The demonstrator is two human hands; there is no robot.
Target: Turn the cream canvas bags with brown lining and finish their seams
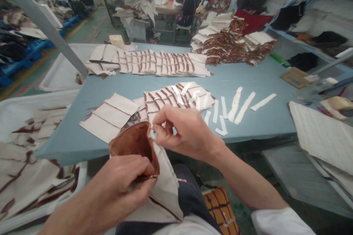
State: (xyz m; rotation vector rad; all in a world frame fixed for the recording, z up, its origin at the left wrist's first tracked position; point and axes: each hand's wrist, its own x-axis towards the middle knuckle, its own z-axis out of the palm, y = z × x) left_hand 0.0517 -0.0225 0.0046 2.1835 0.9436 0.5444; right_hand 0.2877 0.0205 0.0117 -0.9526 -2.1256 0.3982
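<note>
A cream fabric pouch point(165, 183) with a brown lining rests over my lap, its mouth held open toward me. My left hand point(124, 180) pinches the near rim, fingertips inside the brown opening. At the far right of the rim, my right hand point(182, 128) is closed in a pinch on the edge, where a small pale bit shows beside the fingers. Just beyond on the table lie a flat cream panel point(110, 115) with dark seams and an overlapping row of similar pieces point(165, 97). Loose white strips point(244, 108) are scattered to their right.
The blue table point(248, 80) carries a long row of cream pieces point(160, 62) and a tall brown-and-cream stack point(228, 40) at the back. White bins point(82, 187) with fabric stand at left. A metal post point(46, 22) slants across the left; a person point(189, 7) sits farther back.
</note>
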